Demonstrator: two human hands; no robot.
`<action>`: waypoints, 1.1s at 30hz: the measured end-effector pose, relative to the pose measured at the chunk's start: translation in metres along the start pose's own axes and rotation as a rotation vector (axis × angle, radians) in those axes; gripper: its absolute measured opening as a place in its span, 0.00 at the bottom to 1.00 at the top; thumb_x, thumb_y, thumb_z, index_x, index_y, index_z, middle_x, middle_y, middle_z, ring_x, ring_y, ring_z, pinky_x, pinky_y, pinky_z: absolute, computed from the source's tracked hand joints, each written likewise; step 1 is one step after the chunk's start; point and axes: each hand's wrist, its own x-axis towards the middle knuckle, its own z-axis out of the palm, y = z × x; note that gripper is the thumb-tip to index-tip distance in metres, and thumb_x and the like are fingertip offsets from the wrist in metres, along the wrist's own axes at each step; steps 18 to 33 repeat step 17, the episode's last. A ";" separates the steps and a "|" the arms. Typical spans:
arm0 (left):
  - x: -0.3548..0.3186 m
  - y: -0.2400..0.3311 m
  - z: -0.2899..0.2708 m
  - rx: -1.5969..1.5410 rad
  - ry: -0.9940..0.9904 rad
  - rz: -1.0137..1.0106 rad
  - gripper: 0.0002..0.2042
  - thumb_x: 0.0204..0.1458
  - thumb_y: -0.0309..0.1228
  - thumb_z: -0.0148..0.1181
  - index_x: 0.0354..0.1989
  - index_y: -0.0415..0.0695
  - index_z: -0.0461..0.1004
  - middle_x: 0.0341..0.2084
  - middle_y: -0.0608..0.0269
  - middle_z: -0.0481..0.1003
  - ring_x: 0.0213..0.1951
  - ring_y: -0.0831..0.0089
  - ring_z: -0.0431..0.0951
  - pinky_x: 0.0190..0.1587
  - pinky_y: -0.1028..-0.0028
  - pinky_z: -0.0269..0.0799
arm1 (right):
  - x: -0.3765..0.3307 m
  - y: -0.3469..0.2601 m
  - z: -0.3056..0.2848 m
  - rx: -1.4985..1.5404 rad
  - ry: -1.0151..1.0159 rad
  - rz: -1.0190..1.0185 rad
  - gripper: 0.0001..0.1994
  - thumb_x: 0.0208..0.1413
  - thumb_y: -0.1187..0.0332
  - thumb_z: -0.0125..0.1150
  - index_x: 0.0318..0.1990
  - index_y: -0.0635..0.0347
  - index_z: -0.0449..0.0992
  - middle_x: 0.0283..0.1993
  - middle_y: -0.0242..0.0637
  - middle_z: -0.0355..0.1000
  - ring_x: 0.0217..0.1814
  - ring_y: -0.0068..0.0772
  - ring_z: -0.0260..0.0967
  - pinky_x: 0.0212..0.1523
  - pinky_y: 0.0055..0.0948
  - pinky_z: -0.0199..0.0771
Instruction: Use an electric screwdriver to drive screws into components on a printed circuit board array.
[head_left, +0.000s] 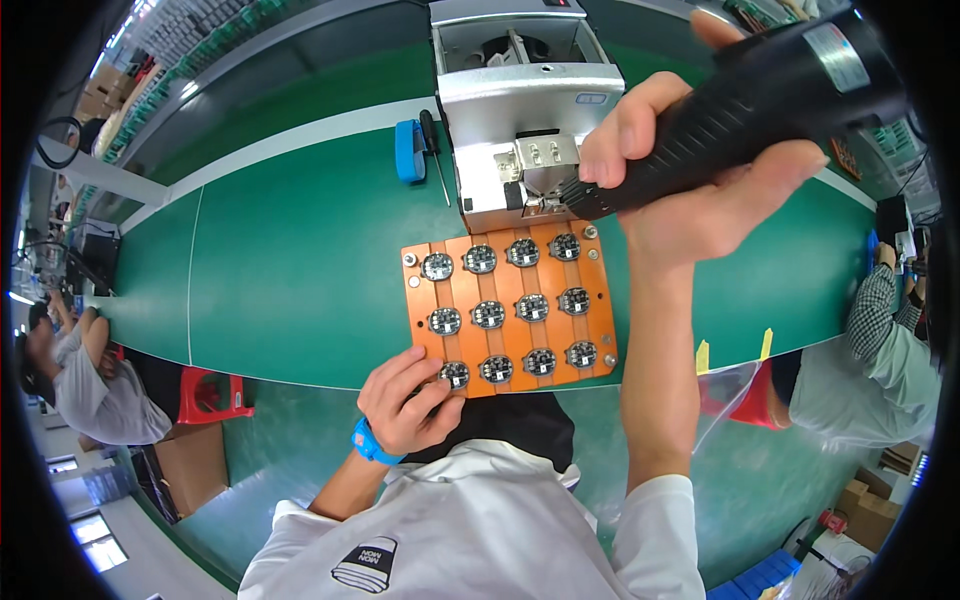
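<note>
A black electric screwdriver is gripped in my right hand, fingers wrapped round its body. Its nose end meets the front of a silver screw feeder, at the metal outlet; the very tip is hard to make out. In front of the feeder lies an orange fixture plate bearing rows of small round circuit boards, with metal pins near its corners. My left hand, with a blue wristband, holds the plate's near left corner, its curled fingers beside the closest circuit board.
On the green table, left of the feeder, are a blue roll-shaped object and a dark-handled screwdriver. Yellow tape strips mark the near right edge. Other people sit at left and right, by red stools.
</note>
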 end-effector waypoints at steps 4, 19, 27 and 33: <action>0.001 0.000 0.000 -0.002 0.008 -0.003 0.18 0.38 0.26 0.72 0.39 0.48 0.74 0.42 0.57 0.79 0.45 0.51 0.83 0.42 0.62 0.81 | 0.002 0.002 0.000 0.279 0.005 -0.203 0.57 0.51 0.16 0.29 0.70 0.62 0.51 0.25 0.40 0.66 0.19 0.34 0.65 0.23 0.37 0.71; 0.003 -0.002 0.002 -0.039 0.077 -0.026 0.14 0.35 0.29 0.75 0.33 0.50 0.79 0.38 0.63 0.81 0.44 0.58 0.83 0.42 0.66 0.81 | 0.010 -0.003 0.027 -0.067 -0.051 -0.097 0.62 0.44 0.13 0.32 0.70 0.61 0.50 0.24 0.41 0.66 0.17 0.36 0.64 0.22 0.37 0.70; 0.003 -0.002 0.002 -0.039 0.077 -0.026 0.14 0.35 0.29 0.75 0.33 0.50 0.79 0.38 0.63 0.81 0.44 0.58 0.83 0.42 0.66 0.81 | 0.010 -0.003 0.027 -0.067 -0.051 -0.097 0.62 0.44 0.13 0.32 0.70 0.61 0.50 0.24 0.41 0.66 0.17 0.36 0.64 0.22 0.37 0.70; 0.003 -0.002 0.002 -0.039 0.077 -0.026 0.14 0.35 0.29 0.75 0.33 0.50 0.79 0.38 0.63 0.81 0.44 0.58 0.83 0.42 0.66 0.81 | 0.010 -0.003 0.027 -0.067 -0.051 -0.097 0.62 0.44 0.13 0.32 0.70 0.61 0.50 0.24 0.41 0.66 0.17 0.36 0.64 0.22 0.37 0.70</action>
